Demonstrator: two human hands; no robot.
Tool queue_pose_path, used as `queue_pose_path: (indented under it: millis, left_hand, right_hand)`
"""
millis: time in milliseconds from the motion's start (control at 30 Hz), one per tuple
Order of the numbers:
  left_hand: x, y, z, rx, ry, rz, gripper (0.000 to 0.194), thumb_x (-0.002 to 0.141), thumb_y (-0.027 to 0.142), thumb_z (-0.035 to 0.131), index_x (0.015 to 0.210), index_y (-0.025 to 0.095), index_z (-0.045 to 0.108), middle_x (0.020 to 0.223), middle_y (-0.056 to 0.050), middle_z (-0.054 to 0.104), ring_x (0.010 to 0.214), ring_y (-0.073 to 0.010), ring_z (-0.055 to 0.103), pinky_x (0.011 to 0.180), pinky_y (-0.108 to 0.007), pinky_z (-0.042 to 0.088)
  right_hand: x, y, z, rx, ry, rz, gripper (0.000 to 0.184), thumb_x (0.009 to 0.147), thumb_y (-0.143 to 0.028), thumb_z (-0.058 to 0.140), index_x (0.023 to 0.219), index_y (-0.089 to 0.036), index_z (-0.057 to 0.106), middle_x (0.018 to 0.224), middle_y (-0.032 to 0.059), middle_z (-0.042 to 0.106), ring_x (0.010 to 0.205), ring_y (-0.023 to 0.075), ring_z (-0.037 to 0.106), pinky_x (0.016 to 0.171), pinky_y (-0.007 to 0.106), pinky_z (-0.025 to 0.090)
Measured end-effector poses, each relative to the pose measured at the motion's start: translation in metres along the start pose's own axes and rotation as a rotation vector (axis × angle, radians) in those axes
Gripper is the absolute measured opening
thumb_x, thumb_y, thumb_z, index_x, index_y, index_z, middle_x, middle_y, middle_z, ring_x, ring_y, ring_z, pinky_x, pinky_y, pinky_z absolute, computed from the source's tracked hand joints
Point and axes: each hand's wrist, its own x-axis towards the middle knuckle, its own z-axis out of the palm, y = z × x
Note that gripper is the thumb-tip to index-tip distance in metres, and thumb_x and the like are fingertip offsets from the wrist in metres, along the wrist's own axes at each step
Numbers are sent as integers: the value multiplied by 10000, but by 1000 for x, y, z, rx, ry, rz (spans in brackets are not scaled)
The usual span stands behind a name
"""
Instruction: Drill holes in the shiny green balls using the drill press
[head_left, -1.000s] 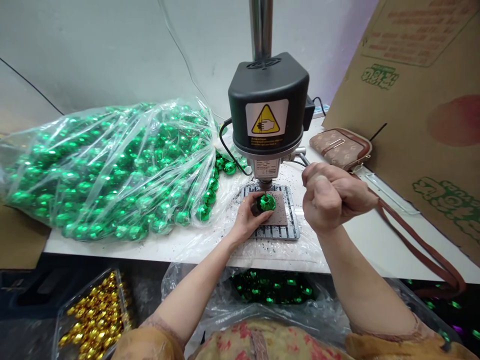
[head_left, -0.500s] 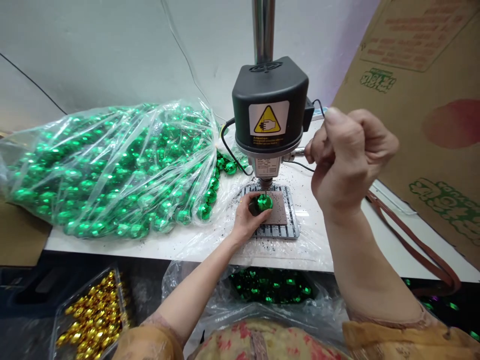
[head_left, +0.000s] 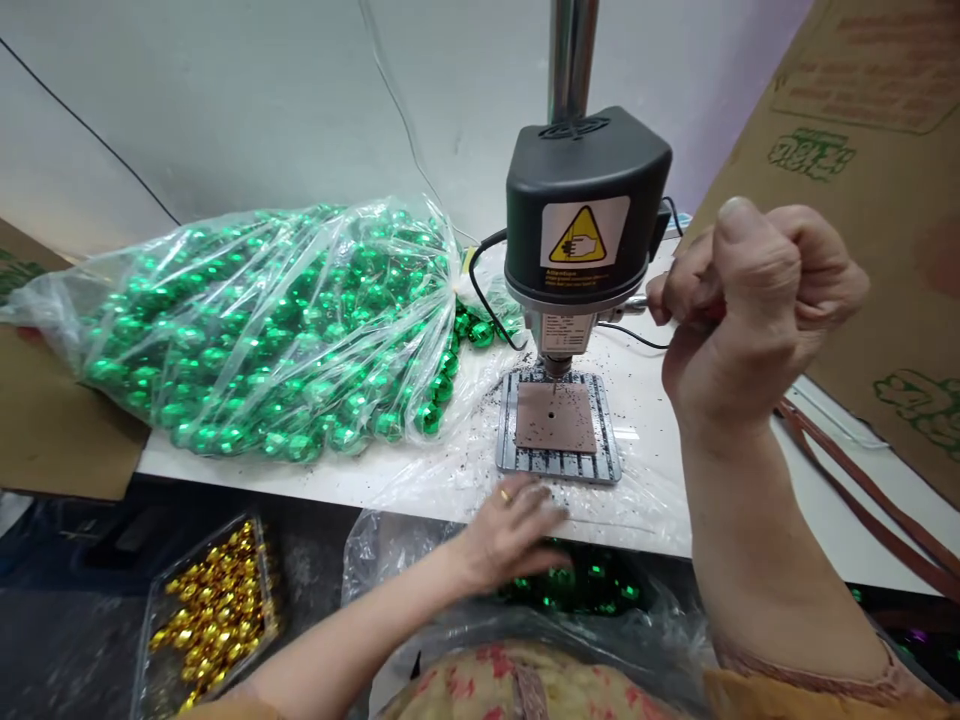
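Observation:
My right hand is closed around the lever on the side of a small black drill press. Below its chuck lies a brown square pad with a small dark hole, on a slotted metal base; no ball sits there. My left hand is at the table's front edge, fingers spread and slightly blurred, with nothing visible in them. Just beneath it, shiny green faceted balls lie in an open clear plastic bag at my lap.
A big clear bag of green balls lies on the white table at left. A clear tub of gold balls stands lower left. Cardboard boxes and a brown strap are at right. Dark shavings litter the base.
My left hand has left the pad with the green ball and come down toward the lap bag, opening. The ball is gone from under the drill. My right hand stays on the lever.

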Motion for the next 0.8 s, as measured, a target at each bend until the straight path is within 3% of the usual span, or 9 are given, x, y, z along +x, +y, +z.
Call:
queue_pose_path:
  millis: [67, 133, 233, 333, 433, 533, 633, 700, 800]
  left_hand:
    - [13, -37, -26, 76, 101, -235, 231, 1012, 219, 547, 1215, 258, 652, 1076, -93, 730, 1035, -256, 687, 949, -456, 572]
    - [26, -78, -52, 250, 90, -475, 283, 984, 111, 486, 1141, 247, 679, 1048, -89, 706, 979, -260, 651, 910, -446, 563]
    - [39, -129, -79, 311, 75, -579, 218, 906, 51, 574, 982, 213, 699, 907, -71, 633, 921, -265, 593, 949, -457, 532]
    - [45, -155, -90, 304, 63, -624, 164, 804, 57, 740, 851, 203, 683, 772, -16, 520, 843, -235, 553, 931, -423, 528]
    - [50, -153, -95, 294, 76, -652, 219, 758, 100, 828, 911, 200, 707, 776, -1, 518, 805, -213, 556, 882, -396, 527]
    - [60, -128, -91, 169, 212, -701, 322, 850, 298, 814, 1137, 220, 690, 886, -18, 623, 782, -183, 597, 802, -350, 528]
    - [73, -93, -68, -360, 388, -813, 486, 880, 557, 748, 1209, 218, 636, 919, -34, 697, 762, -168, 641, 663, -292, 514]
    - [80, -74, -45, -676, 414, -878, 585, 826, 644, 763, 1188, 205, 628, 909, -37, 718, 771, -162, 655, 622, -261, 495]
    - [87, -62, -15, -824, 428, -931, 623, 752, 640, 828, 1145, 196, 637, 873, -19, 712, 778, -144, 645, 660, -243, 482]
  right_hand:
    - [0, 1, -1, 4, -7, -12, 384, 867, -235, 703, 570, -257, 460, 442, -77, 433, 392, 103, 351, 453, 347, 271]
    - [0, 2, -1, 8, -11, -24, 386, 872, -236, 701, 575, -260, 456, 442, -76, 431, 387, 107, 345, 449, 353, 265]
    - [-1, 3, -1, 10, 4, -42, 380, 873, -215, 685, 573, -260, 456, 439, -77, 413, 380, 106, 351, 438, 354, 248]
    - [-3, 3, 0, 2, 9, -49, 378, 874, -201, 671, 568, -256, 456, 442, -74, 401, 387, 103, 366, 439, 351, 254]
    - [-4, 1, -2, -13, 5, -49, 384, 888, -209, 668, 569, -251, 457, 459, -67, 383, 407, 102, 370, 457, 351, 266]
    - [-5, 0, -2, -5, -35, -56, 381, 899, -195, 666, 579, -245, 464, 468, -70, 348, 419, 101, 390, 466, 337, 289]
    - [-6, -3, -1, -8, -50, -42, 407, 935, -184, 624, 585, -232, 423, 493, -70, 340, 446, 77, 392, 488, 301, 306]
    - [-7, -3, 0, -9, -42, -35, 422, 955, -189, 602, 586, -225, 402, 508, -69, 342, 463, 63, 395, 501, 283, 306]
    - [-7, -2, -1, 23, -50, -44, 424, 941, -219, 646, 585, -232, 418, 504, -73, 335, 457, 73, 384, 492, 297, 300]
